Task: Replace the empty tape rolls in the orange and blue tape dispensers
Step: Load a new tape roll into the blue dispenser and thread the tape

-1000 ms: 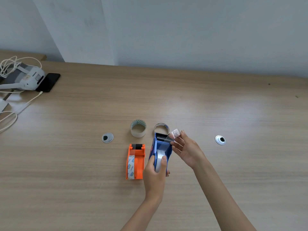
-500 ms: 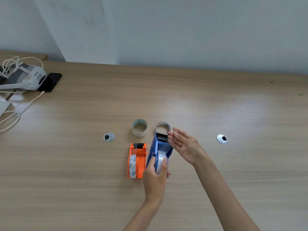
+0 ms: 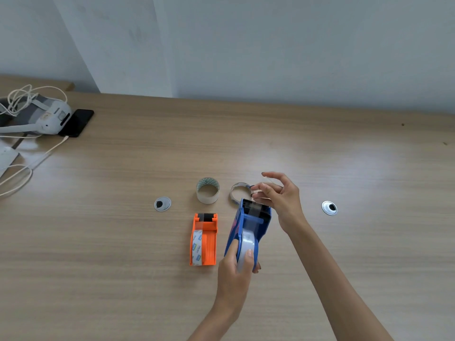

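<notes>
Nearest: left hand (image 3: pixel 235 269) wraps the rear of the blue tape dispenser (image 3: pixel 248 232), thumb pressed on the new clear tape roll (image 3: pixel 246 244) seated in it. Likely to steady the body and stop the roll spinning while the free end is dressed. The dispenser looks tipped up off the wooden table (image 3: pixel 344 254).

Just left, apart from it: orange tape dispenser (image 3: pixel 204 238) lies flat, a printed roll already seated and tape drawn to its cutter. Looks finished, parked out of the way.

Farther: right hand (image 3: pixel 278 195) hovers at the blue dispenser's serrated cutter (image 3: pixel 254 205), thumb and forefinger pinched on a small scrap of clear tape, other fingers spread. Judged a trimmed-off end.

Beyond: two empty cores side by side, a cardboard one (image 3: pixel 208 193) and a thin clear one (image 3: pixel 240 191) partly behind the right hand. Discarded clear of the work.

Far left: a headset (image 3: pixel 46 116) and phone (image 3: pixel 77 123), cabled.
</notes>
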A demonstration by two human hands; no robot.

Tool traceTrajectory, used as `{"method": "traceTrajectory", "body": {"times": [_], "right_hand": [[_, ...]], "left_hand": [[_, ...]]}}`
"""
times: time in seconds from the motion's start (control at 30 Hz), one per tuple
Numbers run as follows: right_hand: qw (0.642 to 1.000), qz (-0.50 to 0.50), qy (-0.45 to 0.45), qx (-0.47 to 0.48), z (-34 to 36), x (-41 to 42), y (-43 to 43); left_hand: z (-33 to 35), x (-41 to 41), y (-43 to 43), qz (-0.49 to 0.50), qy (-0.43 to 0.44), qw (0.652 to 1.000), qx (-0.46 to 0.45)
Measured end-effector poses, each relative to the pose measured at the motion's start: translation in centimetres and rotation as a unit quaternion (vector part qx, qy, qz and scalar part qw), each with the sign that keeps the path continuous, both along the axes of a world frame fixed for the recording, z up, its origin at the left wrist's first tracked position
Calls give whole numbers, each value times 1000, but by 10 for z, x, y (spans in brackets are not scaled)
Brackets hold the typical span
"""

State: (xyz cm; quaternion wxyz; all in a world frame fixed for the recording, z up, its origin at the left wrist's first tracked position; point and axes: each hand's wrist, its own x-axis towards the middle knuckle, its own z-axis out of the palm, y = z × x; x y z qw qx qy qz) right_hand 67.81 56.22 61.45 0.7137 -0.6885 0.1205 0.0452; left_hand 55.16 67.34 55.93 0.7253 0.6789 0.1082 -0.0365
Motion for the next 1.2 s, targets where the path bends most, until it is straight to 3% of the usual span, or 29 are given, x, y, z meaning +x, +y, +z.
{"method": "traceTrajectory", "body": {"times": [0.2,0.4,0.53,0.87,1.2], "right_hand": [[999,-45,20,-1,-1,-19,4],[986,-121,88,79,-16,-50,3],[983,-147,98,58,-27,-48,3],[982,-186,-5,-42,-47,-47,12],[980,-126,-80,-129,-46,-35,6]], "left_hand": [[5,-2,2,42,-19,999,-10],[7,3,3,77,-39,996,0],[7,3,4,74,-42,996,5],[12,3,1,74,-41,996,-3],[11,1,1,52,-31,998,-3]]}}
